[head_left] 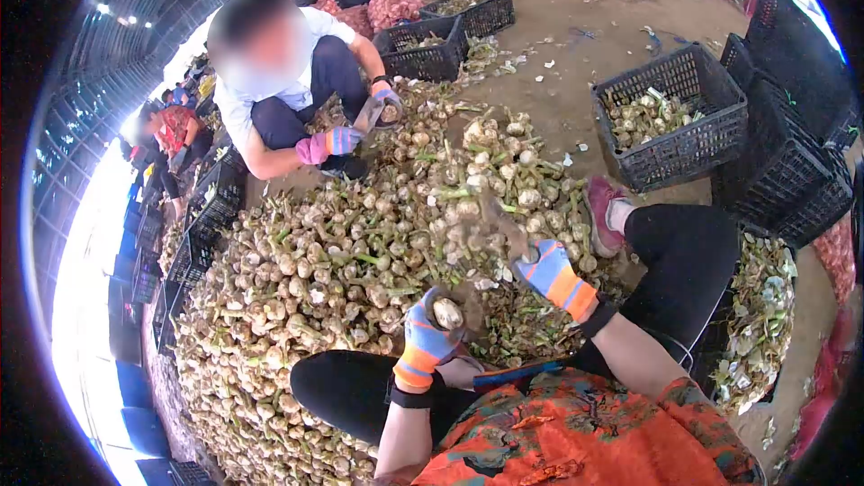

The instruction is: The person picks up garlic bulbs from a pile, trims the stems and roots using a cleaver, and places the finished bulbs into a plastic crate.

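Observation:
My left hand [430, 342], in a blue and orange striped glove, is closed around a garlic bulb [447, 313] between my knees. Further right and a little forward, my right hand [551, 277], in a matching glove, grips a tool [506, 227] that is blurred by motion and points forward and left. The two hands are apart. A large heap of garlic bulbs with stems [315, 279] spreads in front and to the left. Loose trimmings [540, 331] lie on the ground between my hands and legs.
A co-worker [301, 81] crouches across the heap, holding a blade and a bulb. A black crate [679, 157] with garlic stands at the right, beside stacked crates [783, 171]. More crates [423, 61] stand ahead. A container of peelings [763, 324] is at my right. Another person [175, 130] is far left.

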The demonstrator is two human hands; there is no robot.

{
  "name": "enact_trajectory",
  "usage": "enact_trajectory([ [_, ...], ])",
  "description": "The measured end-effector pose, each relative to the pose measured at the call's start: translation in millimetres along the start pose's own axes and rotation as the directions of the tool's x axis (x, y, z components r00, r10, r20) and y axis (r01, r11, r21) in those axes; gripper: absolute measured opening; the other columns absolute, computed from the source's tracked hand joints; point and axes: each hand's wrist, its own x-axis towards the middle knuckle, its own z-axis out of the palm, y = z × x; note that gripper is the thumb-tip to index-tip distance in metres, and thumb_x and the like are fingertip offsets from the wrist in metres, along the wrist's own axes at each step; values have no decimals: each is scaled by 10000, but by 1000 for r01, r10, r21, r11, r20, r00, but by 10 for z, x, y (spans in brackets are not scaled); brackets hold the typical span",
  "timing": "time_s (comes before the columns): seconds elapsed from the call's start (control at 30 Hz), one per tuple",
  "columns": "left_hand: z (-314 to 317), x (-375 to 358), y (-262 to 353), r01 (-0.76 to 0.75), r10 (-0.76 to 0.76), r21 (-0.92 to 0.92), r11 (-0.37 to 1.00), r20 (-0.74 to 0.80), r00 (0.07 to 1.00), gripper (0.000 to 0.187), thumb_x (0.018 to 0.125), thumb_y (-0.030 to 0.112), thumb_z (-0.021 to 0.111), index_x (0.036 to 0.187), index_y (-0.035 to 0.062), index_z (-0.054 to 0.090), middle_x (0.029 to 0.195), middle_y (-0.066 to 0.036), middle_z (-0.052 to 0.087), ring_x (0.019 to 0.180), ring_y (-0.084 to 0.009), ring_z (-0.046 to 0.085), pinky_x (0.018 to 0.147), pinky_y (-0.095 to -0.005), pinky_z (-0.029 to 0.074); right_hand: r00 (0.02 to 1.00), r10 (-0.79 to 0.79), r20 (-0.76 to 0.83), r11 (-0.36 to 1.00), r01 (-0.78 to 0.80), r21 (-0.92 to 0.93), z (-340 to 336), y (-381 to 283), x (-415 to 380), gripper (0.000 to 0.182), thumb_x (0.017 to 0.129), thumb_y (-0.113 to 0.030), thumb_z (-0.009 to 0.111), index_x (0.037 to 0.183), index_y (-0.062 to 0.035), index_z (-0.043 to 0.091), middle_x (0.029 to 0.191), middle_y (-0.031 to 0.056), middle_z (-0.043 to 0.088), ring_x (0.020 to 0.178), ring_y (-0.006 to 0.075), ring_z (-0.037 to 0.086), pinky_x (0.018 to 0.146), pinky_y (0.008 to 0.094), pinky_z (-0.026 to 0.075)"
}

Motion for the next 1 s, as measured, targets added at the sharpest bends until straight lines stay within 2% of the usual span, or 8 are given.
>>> enact_trajectory([
  [0.2, 34, 65, -124, 58, -75, -283, 957, -49, 996, 571, 590, 89, 753, 1076, 13, 464, 954, -82, 572, 859, -126, 539, 754, -268, 457, 926, -356, 127, 925, 330, 191, 114, -235, -344, 348, 655, -312, 594, 889, -56, 625, 767, 178, 612, 714, 333, 595, 646, 376, 480],
  [0.4, 115, -7, -249, 273, -295, -638, 720, 75, 953, 472, 762, 51, 566, 1205, 3, 409, 987, -63, 554, 840, -115, 535, 746, -254, 461, 766, -278, 580, 783, 530, -325, -143, -695, -410, 342, 676, -349, 570, 897, -90, 602, 894, 138, 610, 856, 289, 587, 725, 393, 459],
  [0.5, 76, -39, -239, 235, -210, -507, 829, 108, 972, 337, 852, 73, 480, 1184, 29, 445, 928, -46, 559, 756, -121, 544, 674, -255, 470, 757, -326, 566, 755, 569, -327, -48, -640, -401, 344, 630, -343, 605, 860, -87, 606, 838, 126, 594, 793, 288, 588, 676, 392, 465],
  [0.6, 71, -23, 89, 133, -131, 103, 986, -25, 991, 355, 764, 139, 616, 1082, 15, 517, 896, -108, 583, 740, -207, 565, 668, -310, 456, 739, -291, 607, 762, 563, -321, -85, -672, -415, 362, 641, -344, 602, 894, -86, 601, 864, 130, 591, 816, 284, 586, 689, 392, 466],
  [0.83, 129, 6, -80, 200, -207, 174, 964, 21, 978, 452, 655, 173, 685, 1031, -5, 506, 830, -131, 596, 722, -199, 579, 665, -296, 458, 718, -244, 652, 784, 542, -303, -51, -639, -406, 388, 647, -342, 590, 928, -74, 596, 897, 151, 600, 836, 284, 588, 718, 399, 460],
  [0.9, 154, 4, -129, -250, 46, 766, 593, 278, 960, 445, 624, 194, 713, 991, 1, 551, 829, -149, 589, 754, -275, 582, 678, -347, 464, 805, -157, 572, 844, 410, -346, 38, -469, -257, 372, 656, -333, 576, 909, -63, 606, 855, 153, 611, 808, 302, 596, 708, 403, 469],
  [0.93, 77, 22, 54, 173, -164, 273, 946, -55, 985, 470, 593, 217, 725, 958, -22, 550, 817, -165, 601, 719, -307, 582, 655, -368, 468, 875, -62, 481, 886, 270, -377, 121, -317, -172, 358, 664, -324, 561, 890, -51, 616, 814, 154, 622, 780, 320, 604, 699, 407, 479],
  [1.0, 45, 115, 116, 187, -181, 64, 980, -94, 979, 402, 625, 196, 712, 933, -6, 552, 793, -106, 596, 701, -228, 580, 634, -321, 469, 984, -114, 140, 983, 132, -128, 176, 59, 27, 335, 677, -328, 559, 846, -47, 625, 766, 177, 617, 735, 334, 599, 666, 403, 483],
])
